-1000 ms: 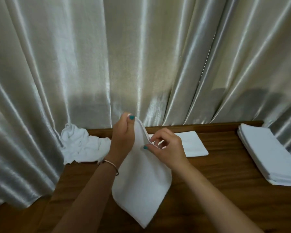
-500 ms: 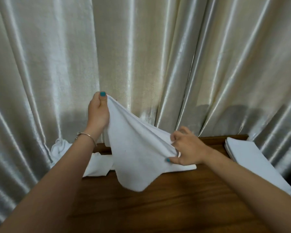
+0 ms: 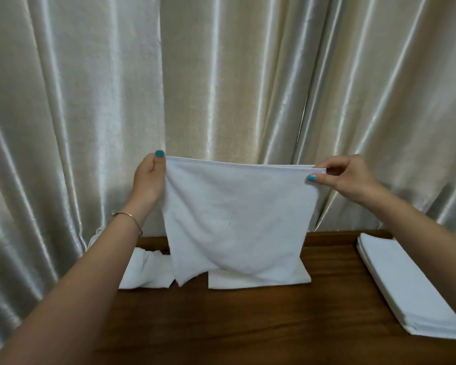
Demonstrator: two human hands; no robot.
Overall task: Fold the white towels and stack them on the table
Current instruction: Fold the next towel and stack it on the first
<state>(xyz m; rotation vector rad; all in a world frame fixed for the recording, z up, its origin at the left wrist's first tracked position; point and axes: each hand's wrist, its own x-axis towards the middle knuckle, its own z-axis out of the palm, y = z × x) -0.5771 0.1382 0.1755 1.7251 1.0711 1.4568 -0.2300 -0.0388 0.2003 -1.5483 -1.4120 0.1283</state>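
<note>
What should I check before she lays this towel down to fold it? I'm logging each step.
1. Left hand grip on a top corner of the towel: ok.
2. Right hand grip on the other top corner: ok.
3. Top edge taut and about level: ok.
4. Towel hanging flat: not ok, lower left corner droops and creases.
5. Bare table in front for laying down: ok.
6. Stack at right neat: ok.

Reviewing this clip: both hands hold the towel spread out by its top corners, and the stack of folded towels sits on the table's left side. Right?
Not quite. The head view shows the folded stack on the table's right side. Both the left hand and right hand do hold the towel spread.
</note>
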